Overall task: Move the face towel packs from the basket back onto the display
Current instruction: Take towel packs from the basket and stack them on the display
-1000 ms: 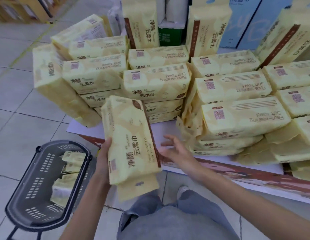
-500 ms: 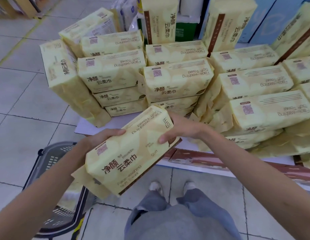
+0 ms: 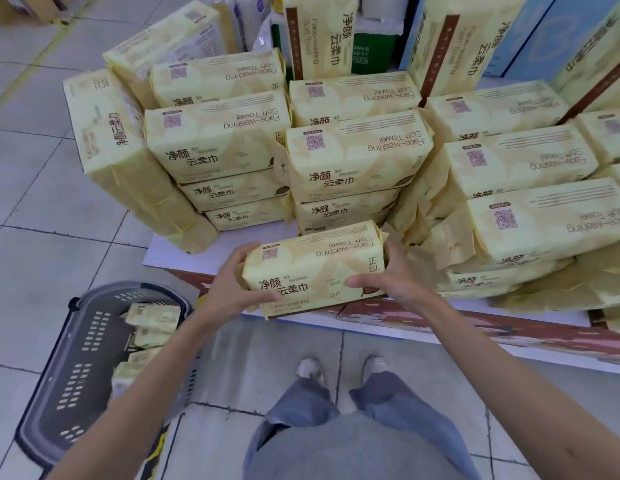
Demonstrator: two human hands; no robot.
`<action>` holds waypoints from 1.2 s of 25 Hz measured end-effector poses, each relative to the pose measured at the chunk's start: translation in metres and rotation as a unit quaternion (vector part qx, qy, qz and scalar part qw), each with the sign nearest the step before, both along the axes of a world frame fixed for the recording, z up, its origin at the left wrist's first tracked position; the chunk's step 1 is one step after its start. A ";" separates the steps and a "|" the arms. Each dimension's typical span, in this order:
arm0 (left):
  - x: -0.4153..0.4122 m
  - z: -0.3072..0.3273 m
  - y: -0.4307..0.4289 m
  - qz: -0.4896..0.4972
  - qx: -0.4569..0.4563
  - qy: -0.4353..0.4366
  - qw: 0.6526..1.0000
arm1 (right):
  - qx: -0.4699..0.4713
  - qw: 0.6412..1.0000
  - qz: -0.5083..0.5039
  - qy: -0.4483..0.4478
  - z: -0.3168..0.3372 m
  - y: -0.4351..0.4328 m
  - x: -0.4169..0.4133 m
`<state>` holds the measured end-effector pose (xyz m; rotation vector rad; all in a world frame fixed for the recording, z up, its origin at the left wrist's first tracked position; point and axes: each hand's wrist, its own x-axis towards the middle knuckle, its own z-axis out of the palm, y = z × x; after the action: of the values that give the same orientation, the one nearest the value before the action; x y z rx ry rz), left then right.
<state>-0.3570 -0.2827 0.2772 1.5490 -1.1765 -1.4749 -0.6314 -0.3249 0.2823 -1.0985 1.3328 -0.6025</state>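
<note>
left grip (image 3: 229, 289) and right grip (image 3: 395, 278) clamp the two ends of one face towel pack (image 3: 315, 268), held level at the front edge of the display bench (image 3: 177, 251). stacked packs (image 3: 350, 157) crowd just behind and to its right. the basket (image 3: 76, 358) on the floor at left holds more packs (image 3: 152, 317).

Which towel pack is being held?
The front-edge pack, gripped at both ends by the left hand and right hand; the others are stacked or in the basket.

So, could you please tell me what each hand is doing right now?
Left hand: grips the pack, left end.
Right hand: grips its right end.
</note>
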 end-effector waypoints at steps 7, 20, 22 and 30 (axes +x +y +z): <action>-0.041 -0.048 -0.020 0.055 -0.089 -0.127 0.986 | -0.011 0.992 -0.105 0.069 -0.058 -0.001 0.000; -0.096 -0.112 -0.053 0.115 -0.042 -0.160 0.979 | 0.034 0.937 -0.342 0.069 -0.130 -0.028 0.026; -0.101 -0.113 -0.055 0.110 -0.035 -0.156 0.981 | 0.072 0.934 -0.349 0.039 -0.136 -0.026 0.028; -0.093 -0.108 -0.057 0.073 0.003 -0.161 0.984 | 0.126 0.939 -0.314 0.058 -0.130 -0.023 0.023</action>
<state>-0.4502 -0.3395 0.1692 1.8863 -1.2077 -1.1616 -0.6088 -0.3484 0.1523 -0.4894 1.8227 -0.8069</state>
